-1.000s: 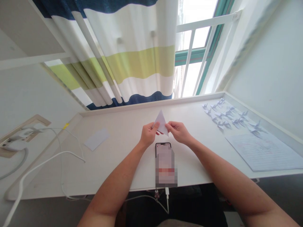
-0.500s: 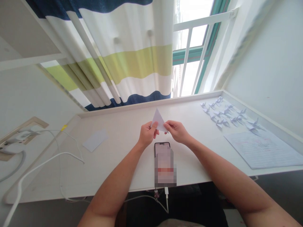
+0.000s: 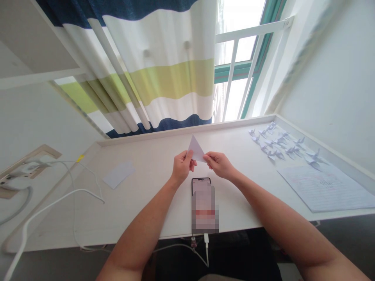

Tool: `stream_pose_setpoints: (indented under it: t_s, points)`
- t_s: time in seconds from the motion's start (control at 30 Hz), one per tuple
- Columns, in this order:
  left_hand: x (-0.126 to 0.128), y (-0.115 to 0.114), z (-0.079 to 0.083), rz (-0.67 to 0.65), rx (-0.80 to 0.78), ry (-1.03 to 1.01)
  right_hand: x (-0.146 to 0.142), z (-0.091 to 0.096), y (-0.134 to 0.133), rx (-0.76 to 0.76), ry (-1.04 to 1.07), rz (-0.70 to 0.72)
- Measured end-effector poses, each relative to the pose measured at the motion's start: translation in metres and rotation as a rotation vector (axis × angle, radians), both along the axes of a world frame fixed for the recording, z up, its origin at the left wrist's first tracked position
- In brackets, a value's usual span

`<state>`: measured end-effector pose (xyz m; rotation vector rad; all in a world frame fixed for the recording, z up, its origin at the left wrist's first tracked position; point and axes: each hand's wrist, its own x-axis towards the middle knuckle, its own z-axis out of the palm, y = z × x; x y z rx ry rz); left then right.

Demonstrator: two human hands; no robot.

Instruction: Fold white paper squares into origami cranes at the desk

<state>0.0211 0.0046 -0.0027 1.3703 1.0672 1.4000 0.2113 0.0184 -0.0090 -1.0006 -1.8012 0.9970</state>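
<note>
Paper triangle (image 3: 197, 151) is over the desk (image 3: 152, 156), tip forward, between left hand (image 3: 183, 162), pinching its left side, and right hand (image 3: 217, 162), pinching its near right corner; neither hand's nearer.

The curtain (image 3: 172, 80) is broadly banded in navy, white and lime green, the window frame (image 3: 222, 74) is teal, the table (image 3: 152, 160) and folded paper (image 3: 195, 149) are white, and the written page (image 3: 328, 191) seems, from here, faintly marked in red.

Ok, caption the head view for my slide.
Left hand and right hand hold a paper triangle over a desk bearing paper cranes.
</note>
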Motion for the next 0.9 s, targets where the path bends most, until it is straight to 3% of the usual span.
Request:
stream_pose_setpoints:
  t_s: [0.2,0.4,0.57,0.77,0.9]
  points:
    - [0.000,0.000,0.001,0.037,-0.010,0.001,0.002,0.003,-0.002,-0.102,-0.057,0.065]
    - [-0.001,0.001,0.000,0.094,-0.021,-0.007,0.003,0.006,-0.002,0.003,-0.151,0.054]
    - [-0.003,0.001,-0.001,0.105,0.005,0.023,0.005,0.002,0.002,-0.014,-0.094,0.057]
    - [0.002,-0.004,-0.002,0.160,0.007,0.164,0.000,-0.003,0.003,0.199,0.030,-0.129]
    - [0.004,-0.005,-0.001,0.181,-0.006,0.139,-0.005,-0.006,0.000,0.339,-0.075,-0.050]
